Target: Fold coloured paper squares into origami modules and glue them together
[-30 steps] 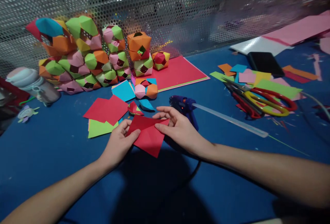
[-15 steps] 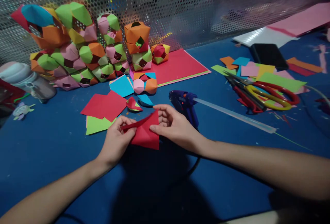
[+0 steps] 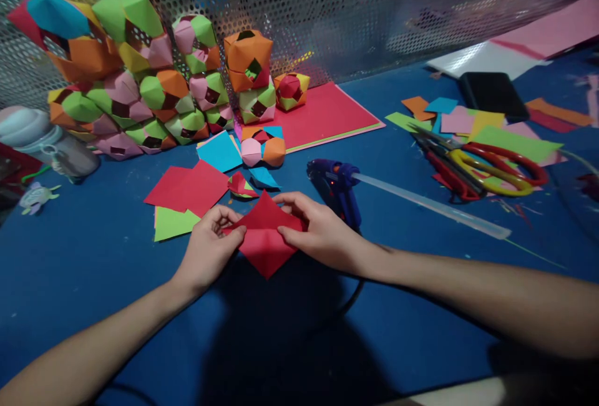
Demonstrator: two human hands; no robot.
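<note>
Red paper pinched at both side corners, tighter room on the right

Left hand (image 3: pixel 208 247) and right hand (image 3: pixel 322 231) each pinched a side corner of the red paper (image 3: pixel 266 253), thumbs on top, other fingers curled behind or below. Paper was in front of the person, between the hands; one corner pointed away, one toward the person, crease running side to side. Glue gun (image 3: pixel 345 191) stood just beyond the right hand, contact unclear; its long glue stick (image 3: pixel 430 206) stretched right toward the scissors (image 3: pixel 491 172). Far side was tight: red-and-green folded piece (image 3: pixel 242 186) and blue folded piece (image 3: pixel 264 179) near the paper's far corner, red squares (image 3: pixel 189 188) and green squares (image 3: pixel 174 225) beyond the left hand. Widest stretch of blue tabletop (image 3: pixel 107 269) ran left of the left forearm; more lay in shadow toward the person.
</note>
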